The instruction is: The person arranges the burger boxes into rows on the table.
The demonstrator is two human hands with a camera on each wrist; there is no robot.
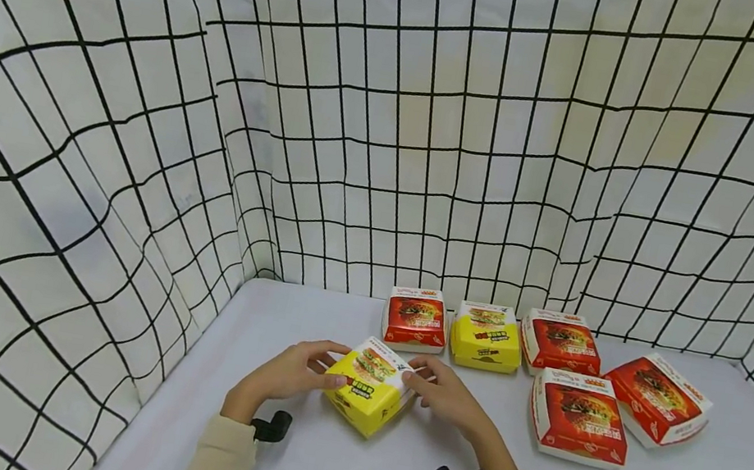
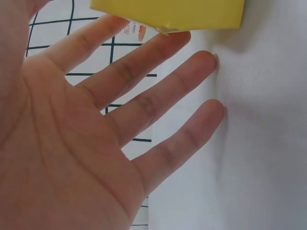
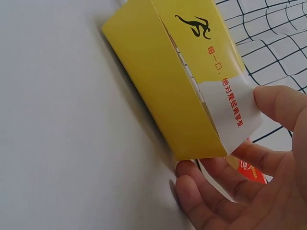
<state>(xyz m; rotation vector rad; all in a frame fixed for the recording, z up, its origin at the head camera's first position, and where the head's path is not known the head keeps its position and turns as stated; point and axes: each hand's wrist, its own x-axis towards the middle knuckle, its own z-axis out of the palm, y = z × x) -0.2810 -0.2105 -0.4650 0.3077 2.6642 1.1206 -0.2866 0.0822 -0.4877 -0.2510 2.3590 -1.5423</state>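
Observation:
A yellow-and-white cardboard burger box [image 1: 369, 383] sits turned at an angle between both hands, low over the white table. My left hand [image 1: 289, 372] is at its left side, the thumb and index finger touching the box. In the left wrist view the fingers [image 2: 163, 91] of this hand are spread and nearly straight, the lower ones beyond the box. My right hand [image 1: 451, 393] pinches the box's right corner, with the thumb on the lid. Its other fingers [image 3: 211, 187] lie around and below that corner in the right wrist view.
Behind stand a red burger box [image 1: 417, 321], another yellow box [image 1: 487, 338] and a second red box [image 1: 561, 342]. To the right are two more red boxes, one nearer [image 1: 580, 417] and one tilted beside it [image 1: 658, 398]. White cloth walls with black netting [image 1: 435, 153] enclose the white table [image 1: 184, 402].

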